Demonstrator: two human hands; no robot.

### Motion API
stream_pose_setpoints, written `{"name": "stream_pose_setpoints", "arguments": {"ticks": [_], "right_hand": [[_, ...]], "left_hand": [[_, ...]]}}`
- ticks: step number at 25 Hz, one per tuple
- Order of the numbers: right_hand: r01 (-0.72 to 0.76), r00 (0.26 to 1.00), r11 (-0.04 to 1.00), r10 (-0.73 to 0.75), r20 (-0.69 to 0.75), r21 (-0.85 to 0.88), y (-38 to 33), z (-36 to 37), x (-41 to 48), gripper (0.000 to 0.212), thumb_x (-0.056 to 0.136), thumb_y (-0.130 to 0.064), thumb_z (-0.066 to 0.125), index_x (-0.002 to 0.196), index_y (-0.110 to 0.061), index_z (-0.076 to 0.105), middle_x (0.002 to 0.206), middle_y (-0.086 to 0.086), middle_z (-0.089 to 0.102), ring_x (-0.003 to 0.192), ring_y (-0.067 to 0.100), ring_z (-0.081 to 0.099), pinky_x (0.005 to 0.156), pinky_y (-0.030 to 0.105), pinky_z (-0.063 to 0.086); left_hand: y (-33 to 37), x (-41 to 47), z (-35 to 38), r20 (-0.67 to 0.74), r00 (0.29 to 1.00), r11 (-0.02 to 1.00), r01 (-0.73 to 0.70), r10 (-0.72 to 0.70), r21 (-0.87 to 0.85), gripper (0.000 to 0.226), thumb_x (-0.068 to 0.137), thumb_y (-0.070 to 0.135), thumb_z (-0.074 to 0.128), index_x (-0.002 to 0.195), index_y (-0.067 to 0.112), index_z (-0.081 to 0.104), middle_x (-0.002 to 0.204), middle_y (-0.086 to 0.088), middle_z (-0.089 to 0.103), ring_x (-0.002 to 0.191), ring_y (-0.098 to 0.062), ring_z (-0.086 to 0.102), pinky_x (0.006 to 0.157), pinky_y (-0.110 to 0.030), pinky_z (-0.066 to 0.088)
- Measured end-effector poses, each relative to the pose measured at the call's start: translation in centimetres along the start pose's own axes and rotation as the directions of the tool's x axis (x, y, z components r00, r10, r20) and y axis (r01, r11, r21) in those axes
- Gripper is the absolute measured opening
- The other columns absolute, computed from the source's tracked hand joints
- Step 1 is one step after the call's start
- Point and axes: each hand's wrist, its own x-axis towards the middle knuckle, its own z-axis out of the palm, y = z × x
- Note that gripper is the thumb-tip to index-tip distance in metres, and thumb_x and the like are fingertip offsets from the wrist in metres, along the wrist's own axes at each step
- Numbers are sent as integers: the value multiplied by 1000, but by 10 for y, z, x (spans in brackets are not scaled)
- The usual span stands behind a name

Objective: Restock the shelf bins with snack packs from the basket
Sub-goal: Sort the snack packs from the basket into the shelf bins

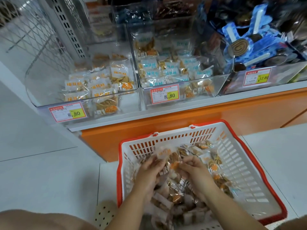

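Note:
A white basket with a red rim (239, 156) sits on the floor below the shelf, filled with several clear snack packs (211, 161). Both my hands are inside it. My left hand (150, 170) and my right hand (193, 170) together grip an orange-labelled snack pack (167, 156), lifted slightly above the pile. On the shelf, a clear left bin (33, 90) holds several orange-labelled packs. The clear middle bin (217, 83) next to it holds blue-labelled packs.
A third bin (282, 72) at the right holds blue-wrapped roll cakes. Price tags (67, 112) hang on the bin fronts. The shelf base is orange (182, 123). A wire rack (29, 30) stands at the left. A perforated shoe (103, 213) shows near the basket.

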Motion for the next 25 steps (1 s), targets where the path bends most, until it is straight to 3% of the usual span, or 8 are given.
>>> {"name": "stream_pose_setpoints", "arguments": {"ticks": [4,7,10,14,18,21,23,25], "right_hand": [[-7,996,986,23,90,-165,-12,-10,-7,37,83,-28,70,119,-21,65,111,7,72,102,24,69,83,42,56],[17,998,977,-4,64,-211,-19,-8,-13,20,92,-22,63,102,-9,73,100,14,72,87,25,69,65,32,54],[21,998,973,-7,62,-230,-23,-4,-20,21,94,-20,61,96,-3,73,96,19,72,81,24,68,62,30,54],[47,996,941,-20,84,-334,-36,7,-35,10,93,-16,61,97,-12,69,92,13,72,75,18,69,61,26,50],[250,964,846,-171,204,-472,-89,33,-54,54,76,-14,78,117,-42,57,82,3,69,73,20,68,66,28,54],[408,909,655,-227,350,-636,-144,75,-79,37,72,-16,81,101,-37,71,75,10,66,61,29,63,68,41,54],[502,865,531,-291,410,-683,-180,110,-94,25,75,-12,79,92,-30,73,76,7,71,61,23,68,61,31,57],[593,799,421,-410,439,-686,-217,148,-100,20,77,-14,78,91,-26,71,75,3,72,60,15,69,55,25,56]], "left_hand": [[3,-7,5,33,999,999,-36,35,19,33,89,2,65,114,23,66,108,1,74,102,-20,70,83,-40,59],[4,-15,8,61,997,999,-43,42,17,34,88,-1,65,113,22,66,105,2,75,98,-18,71,76,-35,61],[7,-22,8,66,997,999,-37,36,20,34,87,-1,65,112,21,66,108,-1,74,97,-19,72,69,-30,61],[16,-34,1,56,997,984,-60,51,170,41,86,6,68,124,22,63,111,2,73,102,-20,70,87,-44,58],[66,-66,1,134,968,892,-249,213,378,38,87,14,70,110,44,65,107,15,73,101,-8,69,96,-41,53],[122,-95,-2,227,901,787,-434,371,439,42,88,12,70,105,50,63,104,23,72,99,1,67,92,-27,53],[161,-113,-12,222,819,665,-563,529,491,41,88,15,69,109,50,62,104,25,71,99,5,65,88,-17,52],[201,-125,-36,122,670,459,-618,733,638,37,88,25,69,116,49,61,106,30,67,101,10,60,87,-10,47]]}}
